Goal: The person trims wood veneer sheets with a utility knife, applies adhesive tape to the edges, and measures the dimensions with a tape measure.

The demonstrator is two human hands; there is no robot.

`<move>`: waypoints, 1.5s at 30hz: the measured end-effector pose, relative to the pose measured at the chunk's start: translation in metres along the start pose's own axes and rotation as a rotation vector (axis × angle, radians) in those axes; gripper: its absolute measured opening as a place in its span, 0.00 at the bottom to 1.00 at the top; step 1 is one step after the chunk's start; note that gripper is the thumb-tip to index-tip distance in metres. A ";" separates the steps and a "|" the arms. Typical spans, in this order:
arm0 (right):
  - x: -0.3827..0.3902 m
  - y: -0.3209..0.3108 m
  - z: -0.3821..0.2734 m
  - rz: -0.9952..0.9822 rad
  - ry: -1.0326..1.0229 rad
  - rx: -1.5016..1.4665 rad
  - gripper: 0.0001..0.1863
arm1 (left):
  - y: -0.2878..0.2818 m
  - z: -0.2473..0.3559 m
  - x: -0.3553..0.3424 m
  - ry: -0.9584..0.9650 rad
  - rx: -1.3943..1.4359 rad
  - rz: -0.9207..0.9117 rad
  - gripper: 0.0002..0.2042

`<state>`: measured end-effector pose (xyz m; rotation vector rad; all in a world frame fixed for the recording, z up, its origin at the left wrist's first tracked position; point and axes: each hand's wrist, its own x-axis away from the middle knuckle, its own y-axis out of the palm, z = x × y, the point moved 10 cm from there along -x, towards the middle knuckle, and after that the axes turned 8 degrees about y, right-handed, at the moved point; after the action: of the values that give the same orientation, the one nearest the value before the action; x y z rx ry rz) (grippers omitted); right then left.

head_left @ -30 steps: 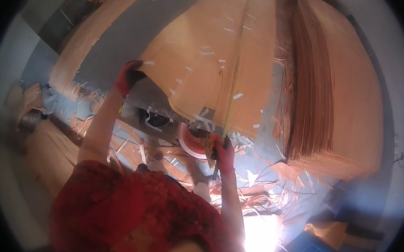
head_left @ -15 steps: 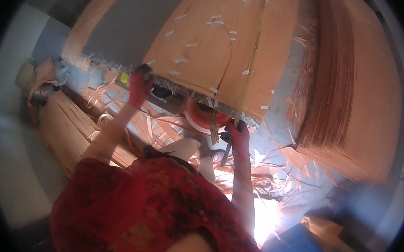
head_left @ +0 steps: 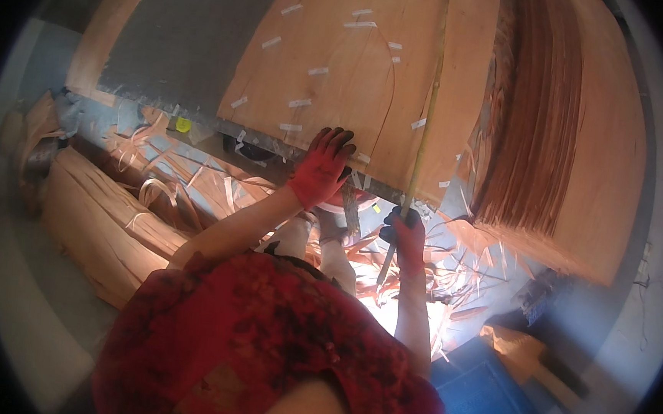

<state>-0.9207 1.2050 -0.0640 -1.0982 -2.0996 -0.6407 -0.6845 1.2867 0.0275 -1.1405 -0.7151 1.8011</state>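
Note:
My left hand (head_left: 323,168), in a red glove with black fingers, lies with fingers stretched on the near edge of a wood veneer sheet (head_left: 332,92) dotted with short white tape pieces. A long thin yellowish strip (head_left: 433,99) runs lengthwise over the veneer, towards its right side. At the strip's near end, just off the edge, my right hand (head_left: 408,234) is closed, gloved in the same way. A narrow grey blade-like piece (head_left: 386,265) sticks out below that hand; whether it is part of the strip cannot be seen.
A tall veneer stack (head_left: 540,137) stands at the right. A grey panel (head_left: 181,43) lies left of the taped sheet. Bundled veneer (head_left: 108,214) rests at the lower left, with offcuts (head_left: 171,196) strewn on the floor. A blue box (head_left: 487,399) sits at the lower right.
My left hand has moved right along the near edge and now lies flat on the veneer. My right hand has shifted slightly right and down. The view has shifted.

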 end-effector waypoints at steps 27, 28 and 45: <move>-0.017 -0.002 0.011 -0.083 0.032 0.022 0.16 | 0.019 0.004 0.005 0.019 -0.018 -0.059 0.24; -0.018 -0.003 0.012 -0.082 0.033 0.023 0.16 | 0.020 0.007 0.003 0.011 -0.020 -0.088 0.25; 0.008 -0.003 -0.016 0.222 -0.083 -0.018 0.10 | -0.046 -0.024 -0.009 -0.096 -0.048 -0.006 0.26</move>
<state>-0.9217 1.1968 -0.0482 -1.3657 -2.0062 -0.5156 -0.6443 1.3001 0.0584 -1.0882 -0.8213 1.8519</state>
